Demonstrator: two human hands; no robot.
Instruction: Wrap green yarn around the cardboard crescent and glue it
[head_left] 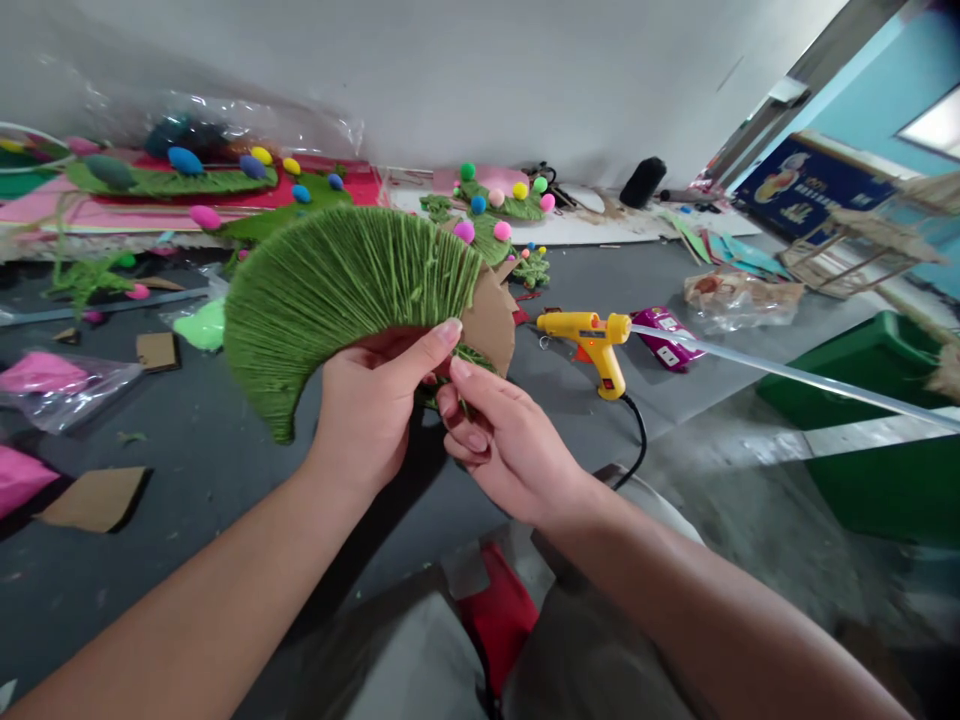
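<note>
A curved cardboard shape (pixel 489 318) is wrapped over most of its length in green yarn (pixel 352 270); brown cardboard shows bare at its right end. My left hand (pixel 375 400) is closed on its inner edge, thumb on top near the bare part. Close beside it, my right hand (pixel 502 430) pinches green yarn just under the cardboard, thumb against the fingertips. The strand's lower part is hidden behind the fingers. To the right lies a yellow hot glue gun (pixel 592 340), a long clear glue stick (pixel 795 375) jutting from its back.
Green yarn-covered shapes with coloured pompoms (pixel 495 200) lie along the wall. Cardboard scraps (pixel 97 498) and a bag with pink material (pixel 52 380) are at left. A purple power strip (pixel 666 338), a plastic bag (pixel 742 298) and a green bin (pixel 885 440) stand at right.
</note>
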